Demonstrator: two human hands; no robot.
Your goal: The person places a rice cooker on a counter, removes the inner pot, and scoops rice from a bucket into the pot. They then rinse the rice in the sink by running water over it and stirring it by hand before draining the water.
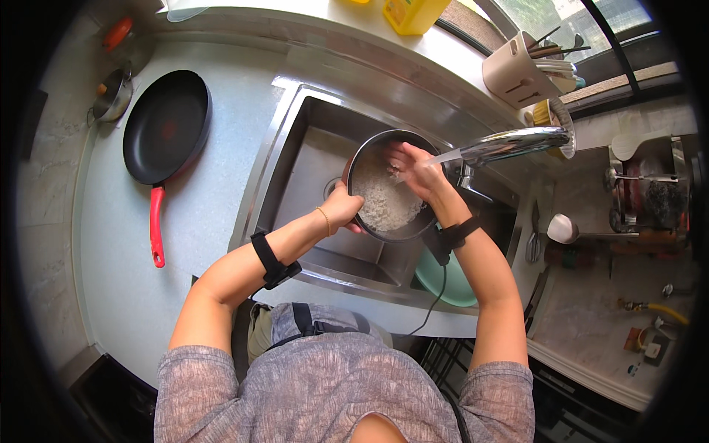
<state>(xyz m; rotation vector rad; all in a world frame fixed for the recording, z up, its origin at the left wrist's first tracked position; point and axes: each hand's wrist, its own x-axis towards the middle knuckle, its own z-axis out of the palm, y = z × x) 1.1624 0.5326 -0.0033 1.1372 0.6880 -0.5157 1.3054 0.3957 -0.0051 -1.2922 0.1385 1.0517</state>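
Note:
A dark round pot (397, 239) is tilted over the stainless steel sink (288, 183), with white rice grains (382, 207) inside. My left hand (340, 207) grips the pot's rim and wall on its left side. Inside the pot, my right hand (418, 169) has its fingers apart, with a few grains stuck to them; it seems to hold nothing. Water runs from the chrome faucet (509, 144) onto my right hand and into the pot. Part of the sink drain shows behind the pot's left side.
On the counter to the left lies a black frying pan (166, 130) with a red handle. A green basin (451, 282) is under my right forearm. Along the window ledge stand a yellow bottle (412, 14) and a utensil holder (515, 72). A spatula (565, 228) is at the right.

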